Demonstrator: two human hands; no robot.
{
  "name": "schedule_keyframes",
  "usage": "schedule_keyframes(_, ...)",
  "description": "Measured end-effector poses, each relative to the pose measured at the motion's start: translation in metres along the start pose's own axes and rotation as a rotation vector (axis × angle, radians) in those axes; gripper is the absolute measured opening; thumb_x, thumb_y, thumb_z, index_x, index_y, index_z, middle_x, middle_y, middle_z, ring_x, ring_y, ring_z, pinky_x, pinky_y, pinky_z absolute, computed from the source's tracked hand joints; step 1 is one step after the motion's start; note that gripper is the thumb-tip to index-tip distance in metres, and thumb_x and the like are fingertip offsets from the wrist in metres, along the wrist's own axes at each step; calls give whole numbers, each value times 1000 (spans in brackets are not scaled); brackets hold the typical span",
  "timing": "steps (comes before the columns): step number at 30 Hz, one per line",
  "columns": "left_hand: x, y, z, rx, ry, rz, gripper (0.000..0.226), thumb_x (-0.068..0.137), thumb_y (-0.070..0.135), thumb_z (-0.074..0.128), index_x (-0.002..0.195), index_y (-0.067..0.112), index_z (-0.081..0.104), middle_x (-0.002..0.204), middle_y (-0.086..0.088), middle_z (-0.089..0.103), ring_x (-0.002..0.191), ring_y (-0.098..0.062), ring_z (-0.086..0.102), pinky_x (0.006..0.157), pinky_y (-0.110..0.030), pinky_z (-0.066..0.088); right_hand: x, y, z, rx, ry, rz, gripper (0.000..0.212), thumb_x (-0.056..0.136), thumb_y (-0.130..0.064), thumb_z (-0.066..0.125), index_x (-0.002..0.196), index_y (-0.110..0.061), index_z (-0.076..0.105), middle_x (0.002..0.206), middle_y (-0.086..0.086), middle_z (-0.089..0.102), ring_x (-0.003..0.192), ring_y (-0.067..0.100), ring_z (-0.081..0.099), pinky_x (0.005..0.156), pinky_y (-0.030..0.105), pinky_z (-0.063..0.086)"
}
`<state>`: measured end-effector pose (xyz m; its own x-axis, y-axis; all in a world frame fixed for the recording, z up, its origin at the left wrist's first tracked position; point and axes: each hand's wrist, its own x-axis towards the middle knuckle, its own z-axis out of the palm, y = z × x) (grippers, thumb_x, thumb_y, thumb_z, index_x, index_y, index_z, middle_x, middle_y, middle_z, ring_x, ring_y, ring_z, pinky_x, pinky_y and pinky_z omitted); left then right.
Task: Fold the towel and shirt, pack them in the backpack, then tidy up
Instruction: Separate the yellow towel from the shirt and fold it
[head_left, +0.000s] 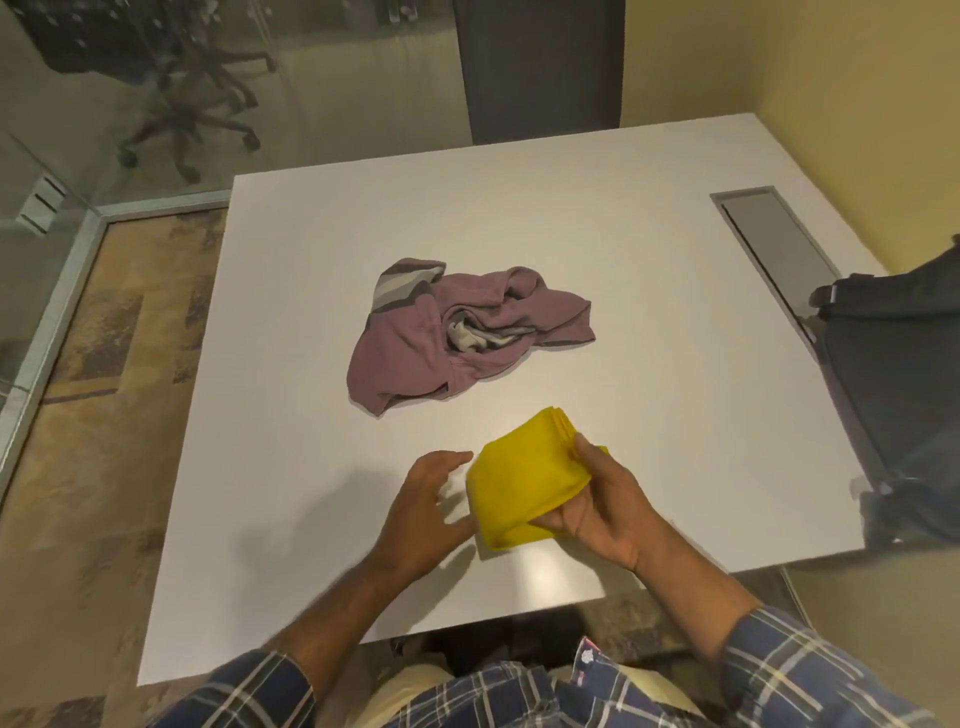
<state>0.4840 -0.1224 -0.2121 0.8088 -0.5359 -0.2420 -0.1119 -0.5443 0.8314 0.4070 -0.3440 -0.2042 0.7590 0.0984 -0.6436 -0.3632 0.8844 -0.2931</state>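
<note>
A yellow towel (519, 478), folded into a thick small bundle, is held just above the white table (649, 322) near its front edge. My right hand (602, 509) is shut on its right side, thumb on top and fingers underneath. My left hand (426, 509) hovers open just left of the towel, fingers apart, holding nothing. A crumpled mauve shirt (415, 348) with grey and white stripes lies in a heap at the table's middle. The dark backpack (904, 395) sits at the table's right edge, partly cut off by the frame.
A grey cable hatch (779, 239) is set into the table at the far right. A glass wall with office chairs (197, 98) behind it stands to the left. A dark panel rises behind the table's far edge.
</note>
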Motion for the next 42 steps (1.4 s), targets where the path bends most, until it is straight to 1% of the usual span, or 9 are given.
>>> schedule_keyframes(3,-1,-16,22,278,-123,82,96,65,80,63,145,42,25,155,15,26,137,-4,27,109,-27,31,-4,0,-5,-289,203,-157,35,87,-11,68,120,-7,59,121,19,65,114,39,61,102,57,46)
schedule_keyframes(10,2,3,48,221,-110,-1,67,89,34,71,132,42,20,149,5,44,132,-8,42,91,6,14,-18,-9,-29,-797,515,-362,8,86,-8,71,93,-10,67,95,12,69,84,24,64,81,44,55)
schedule_keyframes(16,6,-2,50,339,-87,56,86,77,59,66,148,22,35,149,1,46,131,-20,49,105,-25,34,-19,-17,-41,-911,512,-432,10,88,-6,69,95,0,67,83,6,68,76,18,62,67,30,50)
schedule_keyframes(20,12,-22,58,503,-17,33,76,79,50,68,144,16,45,143,-5,53,117,-25,59,99,-43,49,-14,-19,-43,-964,491,-454,6,88,-7,69,94,-6,68,84,4,70,77,19,65,66,29,51)
schedule_keyframes(26,13,-41,50,734,54,17,32,74,10,77,102,23,70,89,2,66,72,-14,59,63,-29,48,-14,-23,-42,-971,517,-506,9,87,-11,71,95,-13,68,91,9,71,87,27,67,76,43,55)
schedule_keyframes(30,16,-45,47,631,81,53,60,75,32,78,131,23,58,130,-3,61,112,-21,61,93,-40,52,-17,-28,-37,-967,506,-465,20,86,-14,73,104,-16,65,92,9,72,87,27,69,79,47,56)
schedule_keyframes(34,30,-20,49,526,-40,296,91,70,53,72,148,25,35,154,-1,39,133,-22,44,103,-40,42,-23,-27,-36,-972,478,-393,21,85,-12,74,102,-16,64,93,9,73,86,25,70,78,44,58)
schedule_keyframes(38,48,-14,65,548,-128,338,86,75,51,60,149,23,29,152,-9,43,135,-34,47,104,-50,44,-25,-20,-40,-1051,506,-375,16,80,-11,77,89,-6,65,78,11,62,70,20,58,63,34,47)
schedule_keyframes(42,55,-23,72,607,-202,310,94,67,41,79,144,25,28,148,-10,49,132,-39,50,96,-56,50,-26,-17,-52,-1113,591,-342,12,82,-11,74,84,-11,62,74,4,56,65,15,52,56,27,42)
